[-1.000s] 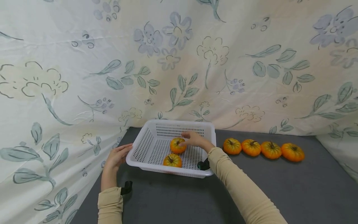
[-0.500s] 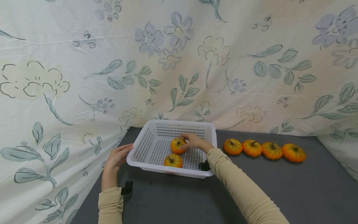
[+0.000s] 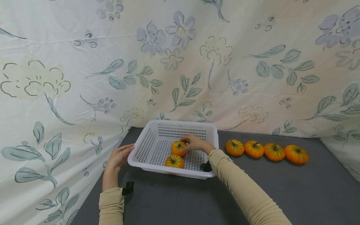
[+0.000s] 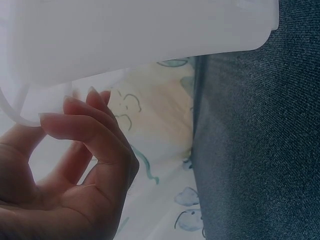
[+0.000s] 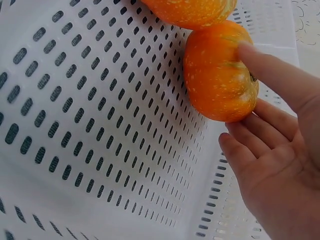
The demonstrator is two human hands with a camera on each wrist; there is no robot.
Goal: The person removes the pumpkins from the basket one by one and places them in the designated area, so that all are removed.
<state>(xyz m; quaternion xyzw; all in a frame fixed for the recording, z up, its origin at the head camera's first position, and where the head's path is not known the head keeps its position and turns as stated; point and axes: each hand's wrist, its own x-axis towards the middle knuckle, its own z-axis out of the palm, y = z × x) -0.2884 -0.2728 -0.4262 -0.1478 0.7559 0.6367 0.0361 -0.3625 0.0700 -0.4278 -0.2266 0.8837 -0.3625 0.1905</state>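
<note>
Inside, right hand (image 3: pixel 194 143) loosely touches speckled orange pumpkin (image 3: pixel 178 147); left hand (image 3: pixel 117 157) relaxed.

A dark grey table (image 3: pixel 281 193) is carrying a white perforated basket (image 3: pixel 146 145) at its back left and four small pumpkins (image 3: pixel 264 150) lying in a row to the right.
</note>
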